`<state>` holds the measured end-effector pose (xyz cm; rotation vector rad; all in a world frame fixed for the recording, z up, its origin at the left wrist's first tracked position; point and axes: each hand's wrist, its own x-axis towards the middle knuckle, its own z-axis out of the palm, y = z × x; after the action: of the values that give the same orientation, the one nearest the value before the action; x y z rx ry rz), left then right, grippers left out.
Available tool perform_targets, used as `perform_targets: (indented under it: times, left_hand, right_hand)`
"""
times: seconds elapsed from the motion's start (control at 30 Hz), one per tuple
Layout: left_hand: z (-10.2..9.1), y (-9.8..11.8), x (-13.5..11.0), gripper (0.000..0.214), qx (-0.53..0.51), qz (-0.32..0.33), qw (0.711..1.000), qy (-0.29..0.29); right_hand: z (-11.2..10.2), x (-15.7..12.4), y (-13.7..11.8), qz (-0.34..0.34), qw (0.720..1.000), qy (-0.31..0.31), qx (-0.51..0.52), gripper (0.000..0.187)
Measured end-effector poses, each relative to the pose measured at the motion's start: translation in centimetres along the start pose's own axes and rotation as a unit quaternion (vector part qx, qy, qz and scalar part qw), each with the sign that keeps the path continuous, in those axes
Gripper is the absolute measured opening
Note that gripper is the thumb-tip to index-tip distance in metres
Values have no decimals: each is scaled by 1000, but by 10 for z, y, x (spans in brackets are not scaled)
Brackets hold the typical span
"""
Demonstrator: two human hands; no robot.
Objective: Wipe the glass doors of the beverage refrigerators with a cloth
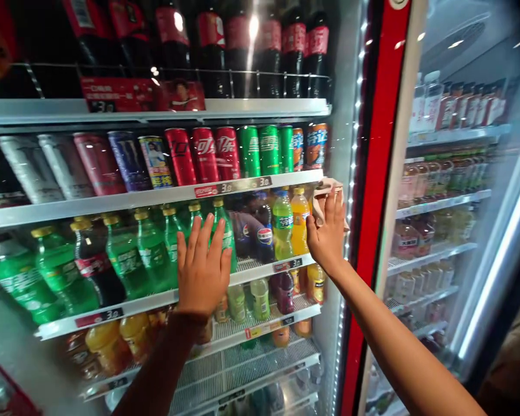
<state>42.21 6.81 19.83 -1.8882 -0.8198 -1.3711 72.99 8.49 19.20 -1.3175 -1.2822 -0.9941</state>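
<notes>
My left hand [203, 268] is flat with its fingers stretched upward, palm toward the fridge's glass front, and nothing shows in it. Behind it through the glass is a row of green soda bottles [127, 254]. My right hand [328, 234] holds a crumpled beige cloth [327, 186] pressed against the glass near the right side of the door. Part of the cloth is covered by the fingers and palm. Just left of that hand, behind the glass, stand an orange drink bottle [299, 222] and a yellow-green one [282, 225].
A red vertical frame [379, 133] with a strip of lights edges the fridge on the right. Beyond it, another glass-fronted fridge holds shelves of bottles [433, 176]. Inside the near fridge, cans [205, 155] line one shelf, with dark cola bottles [211, 34] above.
</notes>
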Motion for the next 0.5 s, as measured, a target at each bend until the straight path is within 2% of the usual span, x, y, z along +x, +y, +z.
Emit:
perform_targets:
  times: [0.13, 0.27, 0.37, 0.5]
  left_hand:
    - [-41, -64, -22, 64, 24, -31, 999, 23]
    - [-89, -137, -47, 61, 60, -49, 996, 34]
    - [-130, -190, -65, 58, 81, -64, 994, 25]
    - [-187, -247, -89, 55, 95, -99, 991, -3]
  right_hand:
    - [8, -9, -93, -46, 998, -6, 31, 69]
    - [21, -18, -211, -113, 992, -28, 54, 69]
    - [31, -27, -298, -151, 985, -29, 75, 71]
    - [40, -40, -396, -180, 978, -44, 96, 72]
